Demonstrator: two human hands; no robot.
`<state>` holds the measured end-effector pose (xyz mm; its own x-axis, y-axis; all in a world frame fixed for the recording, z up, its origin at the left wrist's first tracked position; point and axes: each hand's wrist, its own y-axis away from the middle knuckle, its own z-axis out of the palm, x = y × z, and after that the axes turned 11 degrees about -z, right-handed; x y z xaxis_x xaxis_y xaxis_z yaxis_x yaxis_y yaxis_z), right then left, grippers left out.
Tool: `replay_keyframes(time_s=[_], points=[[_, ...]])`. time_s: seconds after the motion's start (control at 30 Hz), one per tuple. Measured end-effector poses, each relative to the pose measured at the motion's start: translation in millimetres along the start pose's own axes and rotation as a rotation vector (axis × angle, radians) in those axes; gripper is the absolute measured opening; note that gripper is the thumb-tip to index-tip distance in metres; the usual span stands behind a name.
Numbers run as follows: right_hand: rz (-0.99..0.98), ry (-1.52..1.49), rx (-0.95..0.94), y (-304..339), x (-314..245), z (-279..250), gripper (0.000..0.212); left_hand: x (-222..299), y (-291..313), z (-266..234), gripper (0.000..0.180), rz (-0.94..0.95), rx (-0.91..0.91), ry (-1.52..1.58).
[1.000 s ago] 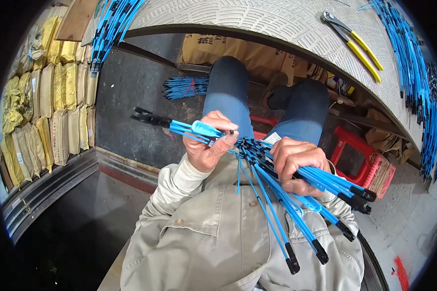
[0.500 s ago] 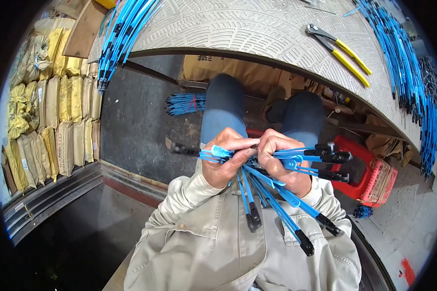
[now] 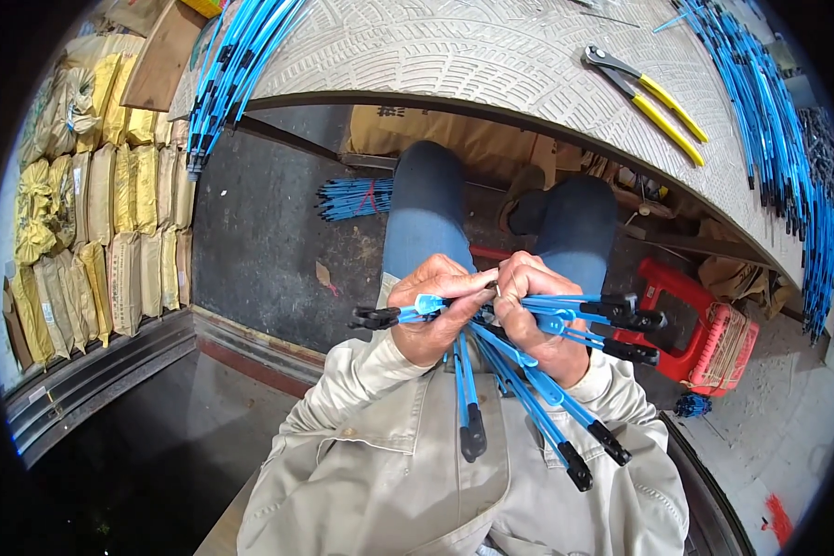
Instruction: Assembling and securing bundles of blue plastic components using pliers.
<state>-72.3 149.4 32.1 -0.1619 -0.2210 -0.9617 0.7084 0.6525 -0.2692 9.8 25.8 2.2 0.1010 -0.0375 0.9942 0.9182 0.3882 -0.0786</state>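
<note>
Over my lap I hold a loose fan of thin blue rods [image 3: 554, 393] with black end caps, some carrying light-blue flat clips. My left hand [image 3: 428, 315] closes round part of the fan, with black ends sticking out on its left. My right hand [image 3: 537, 310] grips other rods, whose black ends point right. Both thumbs and fingertips meet in a pinch at the middle, on a small dark piece mostly hidden by the fingers. Several more rods hang down toward my jacket between the hands.
Yellow-handled cutting pliers [image 3: 665, 128] lie on the patterned table [image 3: 417, 56]. Blue rod bundles hang over its left end [image 3: 236, 65] and right end [image 3: 760, 120]; a tied bundle [image 3: 352, 199] lies on the floor. A red stool [image 3: 660, 278] stands right, stacked sacks [image 3: 102, 195] left.
The fan has shifted slightly: the black ends by my left hand moved right and lower, and the hanging rods swung left and down. Both hands keep their pinch.
</note>
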Motion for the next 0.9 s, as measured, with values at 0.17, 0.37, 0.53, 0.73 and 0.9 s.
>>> replay_keyframes(time_s=[0.17,0.37,0.53,0.73,0.9], points=[[-0.006,0.04,-0.008,1,-2,1,0.012,1,1,-2,0.021,0.002,-0.004,-0.011],[-0.011,0.095,-0.016,1,0,1,0.012,-1,2,-2,0.022,0.003,-0.004,-0.014],[0.009,0.072,0.005,1,-2,1,0.012,-5,4,-2,0.023,0.035,-0.022,-0.021],[-0.043,0.099,0.113,1,2,7,0.014,-6,6,-4,0.021,0.014,-0.052,-0.052],[0.023,0.112,0.162,-11,7,10,0.013,-11,1,-12,0.019,-0.05,-0.172,0.008]])
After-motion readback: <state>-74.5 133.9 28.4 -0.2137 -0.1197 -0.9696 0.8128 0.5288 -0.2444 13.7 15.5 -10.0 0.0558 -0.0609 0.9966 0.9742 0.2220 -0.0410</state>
